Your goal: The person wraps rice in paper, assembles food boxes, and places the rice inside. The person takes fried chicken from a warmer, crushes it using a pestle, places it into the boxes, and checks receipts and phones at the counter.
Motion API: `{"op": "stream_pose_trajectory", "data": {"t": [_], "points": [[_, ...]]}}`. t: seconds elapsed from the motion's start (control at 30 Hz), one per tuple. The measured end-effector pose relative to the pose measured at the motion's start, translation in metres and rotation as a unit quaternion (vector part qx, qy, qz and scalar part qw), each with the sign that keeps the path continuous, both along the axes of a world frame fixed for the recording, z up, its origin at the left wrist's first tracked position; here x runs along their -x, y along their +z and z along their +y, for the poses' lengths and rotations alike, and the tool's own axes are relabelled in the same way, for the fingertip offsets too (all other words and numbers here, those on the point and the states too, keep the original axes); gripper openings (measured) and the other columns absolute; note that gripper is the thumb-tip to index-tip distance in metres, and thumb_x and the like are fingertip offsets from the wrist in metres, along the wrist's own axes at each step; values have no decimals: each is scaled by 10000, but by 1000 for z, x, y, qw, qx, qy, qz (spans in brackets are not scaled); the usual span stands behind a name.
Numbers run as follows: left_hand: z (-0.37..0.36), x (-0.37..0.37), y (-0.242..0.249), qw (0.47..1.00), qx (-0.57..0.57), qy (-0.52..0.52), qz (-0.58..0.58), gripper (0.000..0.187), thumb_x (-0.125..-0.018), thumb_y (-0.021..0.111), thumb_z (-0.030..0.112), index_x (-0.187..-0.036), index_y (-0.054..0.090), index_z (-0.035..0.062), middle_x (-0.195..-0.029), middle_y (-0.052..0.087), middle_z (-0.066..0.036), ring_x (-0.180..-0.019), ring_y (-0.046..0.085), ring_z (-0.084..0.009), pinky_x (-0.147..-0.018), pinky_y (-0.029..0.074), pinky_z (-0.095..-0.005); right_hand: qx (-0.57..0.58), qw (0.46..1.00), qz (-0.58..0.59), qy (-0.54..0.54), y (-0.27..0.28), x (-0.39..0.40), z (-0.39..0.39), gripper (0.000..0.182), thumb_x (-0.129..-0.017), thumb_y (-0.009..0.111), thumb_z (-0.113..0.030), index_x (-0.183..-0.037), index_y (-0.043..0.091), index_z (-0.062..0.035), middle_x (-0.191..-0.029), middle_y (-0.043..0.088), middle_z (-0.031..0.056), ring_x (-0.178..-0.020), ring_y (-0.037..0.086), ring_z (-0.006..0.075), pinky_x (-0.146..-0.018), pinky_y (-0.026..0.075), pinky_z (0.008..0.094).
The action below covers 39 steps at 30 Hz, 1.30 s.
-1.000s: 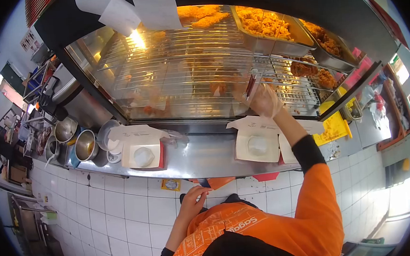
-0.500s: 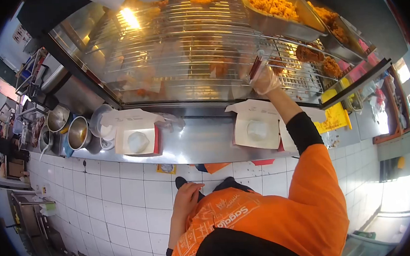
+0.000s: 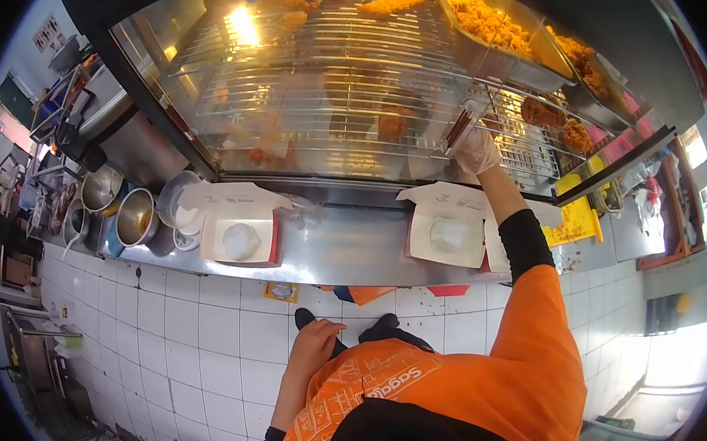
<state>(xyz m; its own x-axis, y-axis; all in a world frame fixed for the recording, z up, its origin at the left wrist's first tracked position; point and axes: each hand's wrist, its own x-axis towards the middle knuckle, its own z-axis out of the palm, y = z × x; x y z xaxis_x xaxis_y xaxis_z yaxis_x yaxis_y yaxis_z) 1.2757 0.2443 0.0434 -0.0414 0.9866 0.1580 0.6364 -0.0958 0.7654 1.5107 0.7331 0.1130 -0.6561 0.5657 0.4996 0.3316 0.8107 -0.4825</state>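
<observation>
My right hand (image 3: 477, 150), in a clear plastic glove, reaches into the lit display case (image 3: 350, 174). Its fingers close around a slim dark-red and silver thing (image 3: 460, 128), whose kind I cannot tell. Pieces of fried chicken (image 3: 574, 134) lie on the wire rack (image 3: 520, 145) to the right of this hand. Bare and loosely stretched, my left hand (image 3: 316, 339) hangs by my waist with nothing in it. Between me and the case, an open white box (image 3: 446, 259) and another open box (image 3: 255, 213) each hold a white wrapped lump.
Metal trays (image 3: 515, 70) of fried pieces fill the case's upper right. Several bowls (image 3: 136, 223) stand at the left of the steel counter (image 3: 340, 258). At its right is a yellow tray (image 3: 575, 221). The case's dark frame (image 3: 612, 168) borders the opening.
The view has shifted slightly. My right hand stays in the case around the slim thing, a little lower and farther right in view. My left hand is still by my waist.
</observation>
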Motion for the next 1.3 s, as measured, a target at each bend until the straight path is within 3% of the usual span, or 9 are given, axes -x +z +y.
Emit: {"op": "stream_pose_trajectory", "data": {"t": [0.13, 0.3, 0.43, 0.53, 0.7, 0.97, 1.17, 1.23, 1.3], "points": [[-4, -3, -2, 1000, 21, 1, -11, 194, -814, 608, -17, -972, 681, 67, -828, 627, -95, -775, 597, -303, -696, 495, -399, -244, 953, -162, -73, 33, -2, -33, 325, -727, 685, -60, -1039, 603, -97, -928, 635, 86, -847, 626, 278, -680, 527, 371], [-9, -6, -2, 999, 36, -18, -19, 200, -814, 610, -13, -979, 681, 75, -833, 625, -95, -780, 597, -306, -700, 497, -399, -336, 924, -161, -88, 69, -17, -76, 242, -720, 709, -63, -947, 631, -92, -886, 640, 90, -753, 626, 292, -656, 522, 373], [0, -9, -6, 998, 43, -48, -7, 208, -813, 612, -9, -989, 680, 79, -841, 621, -97, -800, 603, -304, -714, 501, -398, -235, 959, 68, -143, 62, -27, -90, 310, -789, 670, -30, -1085, 596, -84, -907, 658, 74, -787, 655, 291, -649, 552, 356], [12, -14, -1, 997, 38, -60, 12, 201, -814, 610, -8, -984, 679, 75, -847, 625, -98, -811, 606, -303, -723, 503, -398, -116, 956, 156, -218, 58, -51, -117, 206, -863, 627, -12, -1061, 595, -58, -906, 654, 77, -743, 648, 178, -617, 547, 308], [29, -27, 3, 997, 29, -65, 3, 184, -811, 608, -15, -960, 678, 67, -872, 643, -95, -818, 609, -301, -727, 504, -395, 213, 869, 374, -245, 48, -120, -162, 175, -942, 529, -7, -1109, 579, -27, -1021, 635, 107, -857, 605, 163, -710, 520, 271], [48, -66, 8, 989, 79, -118, 26, 181, -821, 601, -14, -965, 681, 60, -891, 650, -103, -834, 615, -306, -730, 507, -390, 274, 831, 389, -287, -34, -244, -192, 128, -956, 520, -14, -1077, 549, -38, -978, 605, 69, -702, 560, 63, -569, 465, 210], [68, -98, 2, 983, 64, -167, 29, 181, -822, 597, -17, -970, 678, 49, -895, 649, -112, -837, 619, -311, -744, 509, -396, 382, 795, 112, -457, -20, -245, -187, 149, -947, 565, -150, -1079, 621, -107, -1016, 650, 91, -786, 649, 151, -686, 531, 293], [77, -110, -1, 977, 67, -200, 30, 189, -824, 595, -17, -980, 676, 50, -895, 648, -114, -835, 619, -314, -751, 509, -397, 50, 914, -147, -375, -47, -255, -179, 186, -845, 609, -162, -1024, 650, -191, -1148, 638, 110, -944, 656, 257, -776, 549, 382], [88, -124, -9, 965, 77, -246, 41, 199, -828, 592, -16, -994, 675, 55, -894, 645, -115, -832, 618, -319, -756, 509, -398, 44, 903, -241, -352, -53, -246, -167, 220, -795, 623, -147, -1003, 654, -209, -1204, 617, 117, -1036, 632, 292, -817, 544, 415]]}}
